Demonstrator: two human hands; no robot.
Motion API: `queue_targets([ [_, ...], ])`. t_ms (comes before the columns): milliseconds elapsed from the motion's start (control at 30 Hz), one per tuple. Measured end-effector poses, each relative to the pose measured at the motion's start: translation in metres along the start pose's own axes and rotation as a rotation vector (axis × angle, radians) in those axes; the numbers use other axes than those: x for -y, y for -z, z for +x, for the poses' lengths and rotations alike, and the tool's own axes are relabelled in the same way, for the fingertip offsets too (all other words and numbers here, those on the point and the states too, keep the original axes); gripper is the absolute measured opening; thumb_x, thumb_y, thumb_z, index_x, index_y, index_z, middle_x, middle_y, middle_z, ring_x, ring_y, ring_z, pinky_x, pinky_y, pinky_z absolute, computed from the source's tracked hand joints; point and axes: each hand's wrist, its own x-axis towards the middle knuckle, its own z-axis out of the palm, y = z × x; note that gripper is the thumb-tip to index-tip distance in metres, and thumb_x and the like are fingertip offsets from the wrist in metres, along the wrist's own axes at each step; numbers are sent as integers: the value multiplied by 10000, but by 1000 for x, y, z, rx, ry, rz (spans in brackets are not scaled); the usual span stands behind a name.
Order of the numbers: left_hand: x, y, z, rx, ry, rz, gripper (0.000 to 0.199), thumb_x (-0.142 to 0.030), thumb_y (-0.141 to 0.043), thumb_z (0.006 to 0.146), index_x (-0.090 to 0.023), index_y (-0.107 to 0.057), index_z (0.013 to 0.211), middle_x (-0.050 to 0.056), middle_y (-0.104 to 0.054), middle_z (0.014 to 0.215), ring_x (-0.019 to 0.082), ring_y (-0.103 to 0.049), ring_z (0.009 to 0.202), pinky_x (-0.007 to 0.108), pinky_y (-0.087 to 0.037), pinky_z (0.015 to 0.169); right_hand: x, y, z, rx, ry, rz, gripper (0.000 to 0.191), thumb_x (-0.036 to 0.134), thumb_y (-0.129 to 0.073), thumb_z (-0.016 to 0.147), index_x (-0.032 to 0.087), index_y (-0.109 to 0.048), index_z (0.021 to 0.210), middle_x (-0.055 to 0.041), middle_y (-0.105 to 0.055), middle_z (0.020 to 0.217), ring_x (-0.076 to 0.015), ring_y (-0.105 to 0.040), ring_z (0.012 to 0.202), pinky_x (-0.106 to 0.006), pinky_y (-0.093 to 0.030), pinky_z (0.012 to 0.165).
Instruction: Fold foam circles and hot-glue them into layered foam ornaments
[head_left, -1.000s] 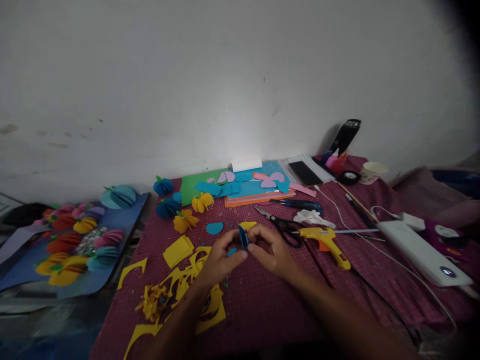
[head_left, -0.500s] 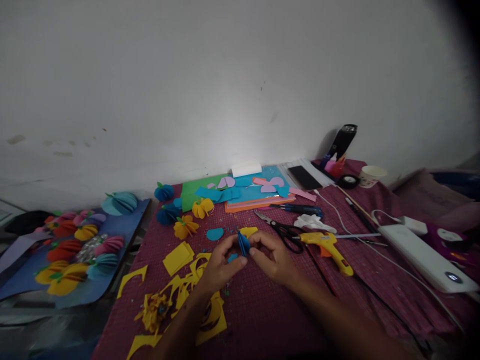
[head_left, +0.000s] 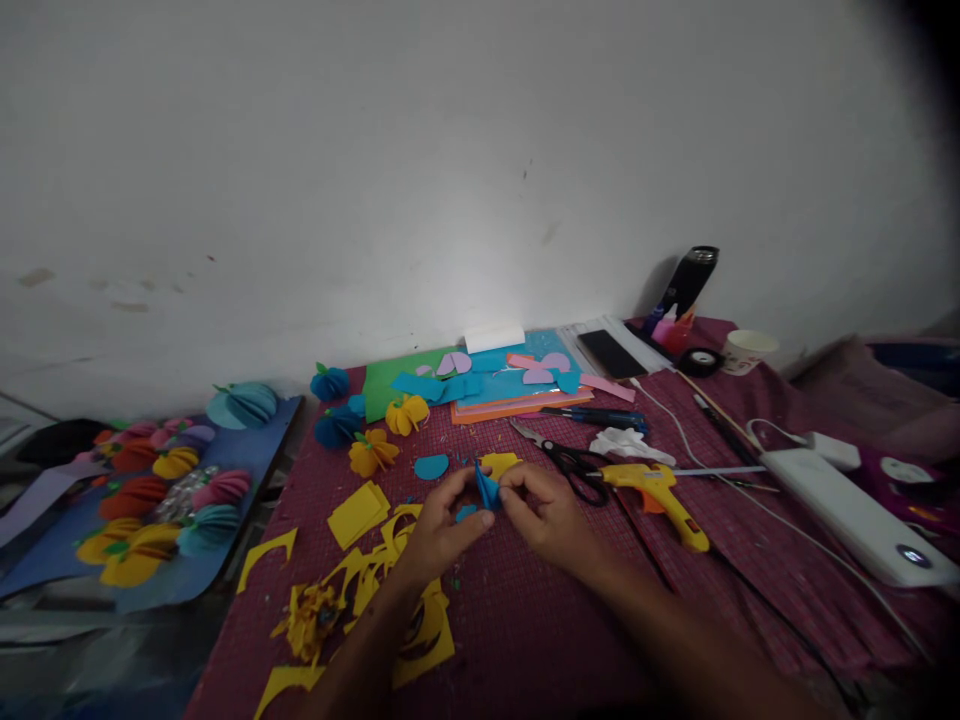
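Observation:
Between my two hands, above the middle of the table, is a small stack of folded blue paper [head_left: 487, 489], its leaves partly fanned. My left hand [head_left: 447, 522] pinches it from the left, thumb in front and fingers behind. On the other side my right hand [head_left: 541, 508] grips a leaf at the right edge with thumb and fingertips. A blue paper half-circle [head_left: 431, 467] lies just beyond my left hand, and a yellow paper piece [head_left: 499, 464] shows behind the held stack. A scrap of blue paper [head_left: 466, 513] is visible by my left palm.
Yellow paper offcuts [head_left: 375, 570] cover the left front. Scissors [head_left: 574, 468], a yellow glue gun [head_left: 658, 496] and a white power bank [head_left: 855, 515] lie rightward. Paper pumpkins [head_left: 371, 453] stand left, more on a blue board [head_left: 259, 490]. A wall rises behind.
The leaves of the blue paper stack have spread toward my right hand, showing a wider face. Both hands stay nearly in place; the view has shifted slightly.

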Motion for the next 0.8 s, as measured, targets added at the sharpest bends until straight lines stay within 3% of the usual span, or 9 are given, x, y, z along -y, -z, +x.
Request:
queue_targets([
  [200, -1, 1, 1, 22, 1, 41, 450, -359, -770, 801, -194, -649, 1202, 74, -659, 1164, 260, -593, 1099, 369, -448, 1001, -2, -4, -1, -78, -37, -11, 102, 133, -551, 866, 218, -561, 809, 20, -552, 714, -133, -518, 629, -249, -413, 574],
  [367, -2, 0, 1, 13, 0, 23, 466, -369, -778, 792, -190, -652, 1204, 82, -660, 1181, 274, -595, 1111, 372, -450, 1001, -4, -2, 2, -30, 130, -34, 194, 86, -515, 887, 235, -640, 882, -8, -650, 805, -161, -607, 757, -309, -480, 722],
  [500, -1, 0, 2, 15, -8, 19, 482, -358, -775, 799, -198, -641, 1234, 79, -662, 1212, 273, -594, 1137, 370, -444, 1016, -3, 0, 4, 2, 177, -59, 280, 59, -486, 883, 251, -674, 965, -28, -659, 858, -174, -623, 814, -327, -499, 744],
  [800, 5, 3, 3, 36, -32, 99, 492, -380, -754, 825, -180, -630, 1258, 83, -663, 1208, 263, -600, 1110, 362, -455, 1003, 5, 2, 5, 0, 188, -54, 172, 84, -551, 856, 225, -636, 907, -49, -628, 896, -187, -608, 856, -327, -495, 758],
])
